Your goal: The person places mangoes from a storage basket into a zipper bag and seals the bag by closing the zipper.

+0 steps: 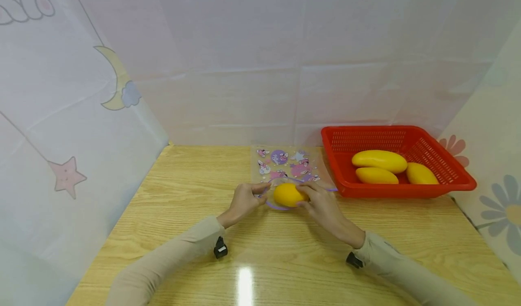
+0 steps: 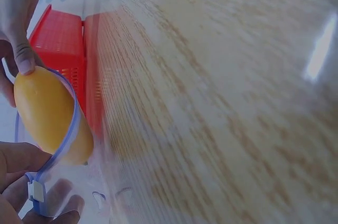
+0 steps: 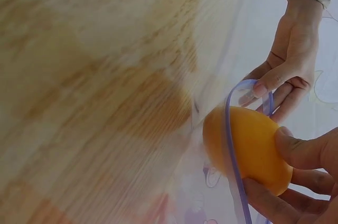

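While the left hand (image 1: pixel 246 201) pinches the purple rim of the printed clear bag (image 1: pixel 281 165), the right hand (image 1: pixel 324 208) grasps a yellow fruit (image 1: pixel 287 195) partly inside that bag's mouth; just right of the bag stands a red basket (image 1: pixel 407 190) holding three larger-looking yellow pieces (image 1: pixel 379 161).

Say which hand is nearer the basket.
Right: the right hand is by the near left corner of the basket; the left hand, holding the bag, is farther left.
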Available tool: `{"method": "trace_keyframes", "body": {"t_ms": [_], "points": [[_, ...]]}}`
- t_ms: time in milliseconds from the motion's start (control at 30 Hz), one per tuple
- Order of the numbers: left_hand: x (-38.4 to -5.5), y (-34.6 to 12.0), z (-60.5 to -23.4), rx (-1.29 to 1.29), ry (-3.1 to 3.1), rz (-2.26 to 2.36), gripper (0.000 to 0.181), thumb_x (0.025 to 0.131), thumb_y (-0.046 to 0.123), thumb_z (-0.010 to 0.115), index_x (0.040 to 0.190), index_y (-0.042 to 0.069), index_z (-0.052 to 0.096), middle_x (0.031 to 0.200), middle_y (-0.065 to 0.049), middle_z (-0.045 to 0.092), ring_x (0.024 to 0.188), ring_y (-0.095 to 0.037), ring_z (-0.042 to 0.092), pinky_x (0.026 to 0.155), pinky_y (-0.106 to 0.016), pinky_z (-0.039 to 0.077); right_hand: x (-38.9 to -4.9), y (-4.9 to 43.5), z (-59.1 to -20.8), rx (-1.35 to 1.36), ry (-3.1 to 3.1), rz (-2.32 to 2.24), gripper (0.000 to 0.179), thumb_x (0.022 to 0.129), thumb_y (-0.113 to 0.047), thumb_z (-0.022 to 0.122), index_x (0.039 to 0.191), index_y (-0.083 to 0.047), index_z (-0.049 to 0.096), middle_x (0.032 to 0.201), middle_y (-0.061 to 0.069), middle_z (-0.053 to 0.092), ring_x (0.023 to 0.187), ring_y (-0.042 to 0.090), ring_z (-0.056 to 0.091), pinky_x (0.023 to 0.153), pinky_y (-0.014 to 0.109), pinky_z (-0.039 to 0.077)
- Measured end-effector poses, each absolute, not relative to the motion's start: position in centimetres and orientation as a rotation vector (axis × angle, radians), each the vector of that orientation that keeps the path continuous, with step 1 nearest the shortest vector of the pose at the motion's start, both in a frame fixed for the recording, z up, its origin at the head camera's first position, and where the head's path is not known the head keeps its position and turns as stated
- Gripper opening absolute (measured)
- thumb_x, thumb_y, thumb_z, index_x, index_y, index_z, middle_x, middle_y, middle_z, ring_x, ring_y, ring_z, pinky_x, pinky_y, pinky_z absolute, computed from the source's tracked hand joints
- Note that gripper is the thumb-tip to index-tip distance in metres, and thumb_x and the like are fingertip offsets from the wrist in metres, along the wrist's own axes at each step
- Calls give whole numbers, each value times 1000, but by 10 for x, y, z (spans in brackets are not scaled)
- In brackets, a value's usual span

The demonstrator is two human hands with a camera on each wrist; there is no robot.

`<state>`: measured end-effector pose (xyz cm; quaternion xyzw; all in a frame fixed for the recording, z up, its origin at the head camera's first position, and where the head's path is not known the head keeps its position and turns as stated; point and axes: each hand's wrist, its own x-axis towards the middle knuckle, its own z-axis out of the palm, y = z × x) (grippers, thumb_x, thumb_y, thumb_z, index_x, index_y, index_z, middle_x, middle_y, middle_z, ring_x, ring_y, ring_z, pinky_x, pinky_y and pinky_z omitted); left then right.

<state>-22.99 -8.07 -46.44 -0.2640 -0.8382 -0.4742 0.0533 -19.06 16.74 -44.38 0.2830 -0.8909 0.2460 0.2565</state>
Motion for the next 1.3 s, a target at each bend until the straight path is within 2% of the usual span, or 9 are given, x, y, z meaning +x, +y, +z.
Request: {"method": "trace_keyframes", "body": {"t_ms": [200, 333, 700, 833, 1067, 1300], "points": [[-230, -81, -465, -806, -2545, -1441, 39, 85, -6, 73, 124, 0, 68, 113, -12, 71, 99, -26, 70, 79, -28, 59, -192, 165, -445, 749, -2422, 677, 45, 69, -14, 91, 106, 5, 73, 103, 13, 69, 90, 29, 66, 74, 40, 59], [-230, -81, -465, -812, -2552, -1437, 39, 86, -5, 73, 124, 0, 68, 114, -12, 70, 99, -26, 70, 80, -27, 59, -193, 162, -447, 733, -2435, 653, 42, 69, -16, 91, 101, 4, 73, 97, 12, 67, 80, 26, 66, 67, 36, 59], [-230, -81, -466, -794, -2570, -1441, 39, 85, -6, 73, 123, 0, 68, 114, -11, 70, 99, -25, 70, 79, -29, 59, -196, 155, -456, 683, -2427, 626, 36, 65, -14, 92, 87, 3, 69, 83, 8, 56, 67, 21, 59, 58, 34, 57], [-230, -81, -466, -791, -2565, -1431, 39, 85, -6, 74, 123, 0, 68, 113, -11, 71, 98, -24, 71, 80, -29, 59, -197, 154, -457, 673, -2421, 604, 34, 67, -14, 91, 87, 1, 69, 85, 8, 58, 68, 22, 62, 58, 37, 58], [-230, -81, -467, -789, -2559, -1417, 40, 84, -6, 74, 123, 1, 69, 112, -11, 72, 97, -24, 71, 78, -27, 59, -194, 152, -452, 656, -2480, 548, 30, 72, -10, 89, 91, -1, 68, 98, 14, 63, 79, 29, 68, 61, 44, 60], [-230, -81, -466, -788, -2564, -1422, 39, 85, -5, 74, 123, 2, 69, 112, -10, 71, 97, -23, 71, 76, -26, 59, -193, 154, -453, 626, -2485, 465, 30, 69, -9, 91, 86, -3, 67, 95, 12, 63, 77, 31, 65, 60, 45, 58]]}}
